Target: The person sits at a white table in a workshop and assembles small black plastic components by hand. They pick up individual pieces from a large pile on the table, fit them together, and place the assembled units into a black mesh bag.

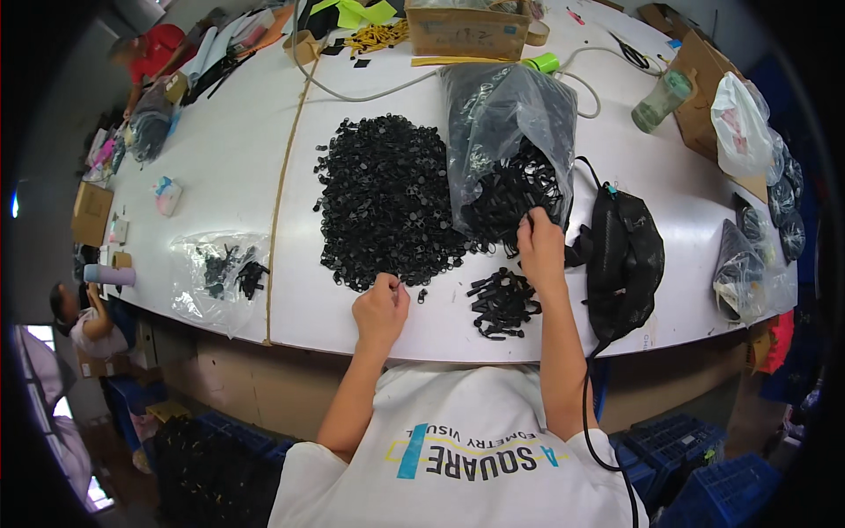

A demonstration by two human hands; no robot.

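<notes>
A wide heap of small black looped pieces (383, 194), like zipper pullers, is spread on the white table. At its near edge my left hand (382, 306) is closed, fingertips pinched together; whatever they hold is too small to make out. One loose black piece (422, 297) lies just right of that hand. My right hand (540, 239) reaches to the mouth of a clear plastic bag (502, 106), its fingers closed among long black pieces (510, 189) spilling out; its exact hold is hidden. Below, beside my right forearm, is a smaller pile of long black pieces (503, 304).
A black mesh pouch (625, 264) with a cord lies right of my right arm. Farther back stand a cardboard box (471, 33) and a green bottle (660, 103). At left lies another clear bag (216, 282) of black pieces. Two other people are at the far left.
</notes>
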